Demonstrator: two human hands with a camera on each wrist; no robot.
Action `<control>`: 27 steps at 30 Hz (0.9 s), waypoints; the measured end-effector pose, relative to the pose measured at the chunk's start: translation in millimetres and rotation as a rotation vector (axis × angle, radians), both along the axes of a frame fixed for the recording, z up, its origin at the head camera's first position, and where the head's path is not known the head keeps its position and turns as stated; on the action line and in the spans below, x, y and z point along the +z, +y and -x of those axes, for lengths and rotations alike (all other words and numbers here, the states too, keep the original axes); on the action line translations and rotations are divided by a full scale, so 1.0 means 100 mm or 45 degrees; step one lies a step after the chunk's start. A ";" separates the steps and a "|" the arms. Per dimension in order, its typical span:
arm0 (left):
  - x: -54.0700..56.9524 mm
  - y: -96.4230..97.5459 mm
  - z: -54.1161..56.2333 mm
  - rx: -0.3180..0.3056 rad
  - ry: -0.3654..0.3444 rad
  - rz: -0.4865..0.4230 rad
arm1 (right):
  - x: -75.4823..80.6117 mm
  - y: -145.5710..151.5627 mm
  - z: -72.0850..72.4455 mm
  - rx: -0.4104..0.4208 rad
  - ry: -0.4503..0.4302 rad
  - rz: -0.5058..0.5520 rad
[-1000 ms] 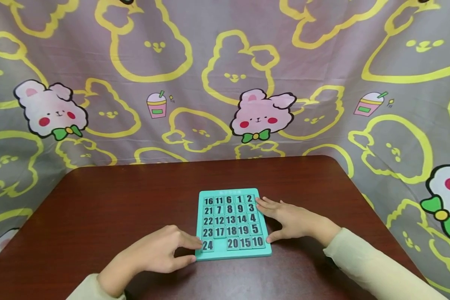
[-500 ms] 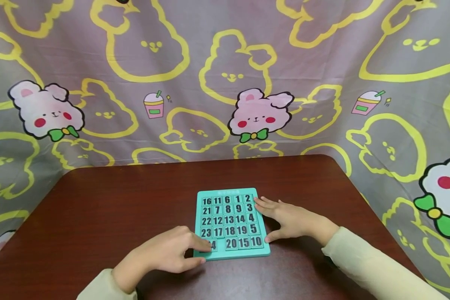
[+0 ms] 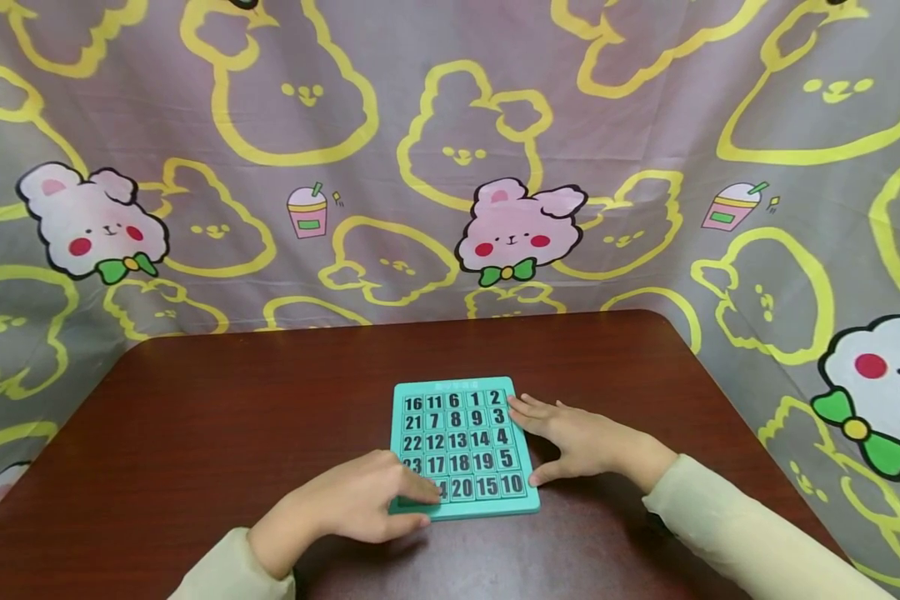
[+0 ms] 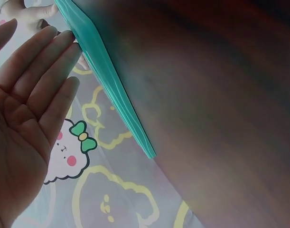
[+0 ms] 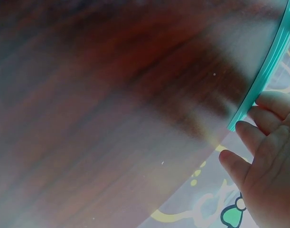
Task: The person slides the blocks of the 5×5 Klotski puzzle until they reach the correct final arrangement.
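A turquoise number slide puzzle lies flat on the table, its tiles in rows with black numerals. My left hand reaches over the lower left corner, and a fingertip presses on the 24 tile, half covered, beside the 20 tile. The left thumb is at the front rim. My right hand rests along the right side, fingertips at the frame by the 2 and 3 tiles and thumb near the lower right corner. In the right wrist view, fairly straight fingers meet the puzzle's side edge.
The dark red-brown table has rounded far corners. Behind it and along its sides hangs a grey-pink curtain printed with yellow bear outlines, rabbits and drink cups. Light sleeves cover both forearms.
My left hand has moved right along the bottom row, and the 24 tile has slid from the left corner into the gap beside 20. My right hand stays at the right edge.
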State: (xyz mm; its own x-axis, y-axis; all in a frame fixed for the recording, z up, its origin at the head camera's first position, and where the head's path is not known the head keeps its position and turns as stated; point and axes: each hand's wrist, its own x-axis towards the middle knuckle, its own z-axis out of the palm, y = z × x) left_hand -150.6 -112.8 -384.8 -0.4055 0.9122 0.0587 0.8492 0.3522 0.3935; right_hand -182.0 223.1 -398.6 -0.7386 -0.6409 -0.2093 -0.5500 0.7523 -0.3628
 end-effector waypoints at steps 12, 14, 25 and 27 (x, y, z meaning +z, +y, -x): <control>0.13 -0.15 0.04 0.102 -0.004 0.018 | 0.00 0.00 0.00 -0.001 0.008 -0.011; 0.14 -0.17 0.07 0.124 -0.002 0.019 | 0.00 0.00 -0.01 -0.001 0.007 -0.007; 0.09 -0.22 0.16 0.197 -0.058 0.060 | -0.01 -0.01 -0.01 -0.005 -0.003 -0.009; 0.09 -0.22 0.16 0.196 -0.059 0.066 | -0.01 -0.01 -0.01 -0.005 -0.001 -0.010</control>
State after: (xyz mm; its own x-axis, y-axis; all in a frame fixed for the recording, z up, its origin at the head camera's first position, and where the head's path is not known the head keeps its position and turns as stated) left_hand -166.7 -135.2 -376.3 -0.5417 0.8405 -0.0089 0.7652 0.4975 0.4086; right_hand -181.1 222.4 -399.2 -0.7409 -0.6364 -0.2148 -0.5470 0.7573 -0.3569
